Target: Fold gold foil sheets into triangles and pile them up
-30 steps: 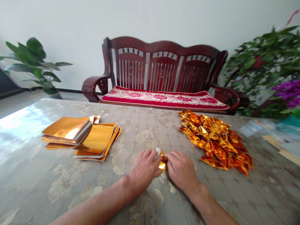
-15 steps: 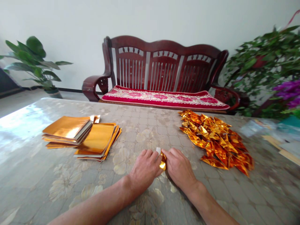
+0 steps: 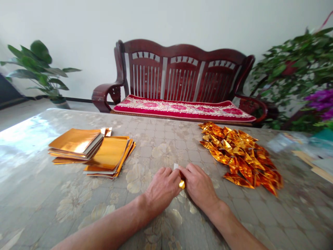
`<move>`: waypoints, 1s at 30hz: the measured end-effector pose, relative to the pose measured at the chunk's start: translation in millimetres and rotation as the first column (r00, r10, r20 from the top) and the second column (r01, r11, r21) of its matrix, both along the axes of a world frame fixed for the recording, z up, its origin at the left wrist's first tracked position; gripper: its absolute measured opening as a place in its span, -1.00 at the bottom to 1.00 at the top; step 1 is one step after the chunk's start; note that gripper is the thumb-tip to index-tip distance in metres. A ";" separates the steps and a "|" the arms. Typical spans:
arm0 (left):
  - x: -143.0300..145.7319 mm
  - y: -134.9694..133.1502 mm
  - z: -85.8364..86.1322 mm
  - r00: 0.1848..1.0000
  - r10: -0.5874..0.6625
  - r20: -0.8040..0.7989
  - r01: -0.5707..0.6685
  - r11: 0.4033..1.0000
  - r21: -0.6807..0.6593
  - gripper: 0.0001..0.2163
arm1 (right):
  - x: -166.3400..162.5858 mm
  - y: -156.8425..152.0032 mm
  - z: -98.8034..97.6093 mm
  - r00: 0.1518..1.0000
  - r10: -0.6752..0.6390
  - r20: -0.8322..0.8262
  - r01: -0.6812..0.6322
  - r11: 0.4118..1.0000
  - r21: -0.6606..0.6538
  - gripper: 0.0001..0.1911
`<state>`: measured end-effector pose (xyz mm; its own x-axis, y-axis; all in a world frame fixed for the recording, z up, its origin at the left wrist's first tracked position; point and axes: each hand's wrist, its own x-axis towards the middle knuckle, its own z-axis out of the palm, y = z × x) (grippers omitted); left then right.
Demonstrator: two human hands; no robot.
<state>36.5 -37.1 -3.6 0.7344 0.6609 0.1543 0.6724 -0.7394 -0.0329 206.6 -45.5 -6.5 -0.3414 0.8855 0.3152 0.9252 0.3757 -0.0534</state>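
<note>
Near the middle of the table (image 3: 78,208), the left hand (image 3: 162,185) and the right hand (image 3: 199,185) sit side by side, both pinched shut on one small gold foil piece (image 3: 181,184), likely so it cannot slip or spring open. Only a shiny gold bit and a white corner peek out (the rest is hidden), with flat gold sheets (image 3: 91,151) to the left and a heap of folded gold pieces (image 3: 241,156) to the right.

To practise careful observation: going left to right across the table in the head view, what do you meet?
Stacks of gold sheets → left hand → small gold piece → right hand → pile of folded gold shapes.
</note>
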 end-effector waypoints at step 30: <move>-1.2 0.7 3.8 0.997 -0.037 0.073 0.036 0.999 0.006 -0.91 | 12.9 7.4 -7.4 0.993 -0.111 0.040 0.113 0.992 -0.058 -0.57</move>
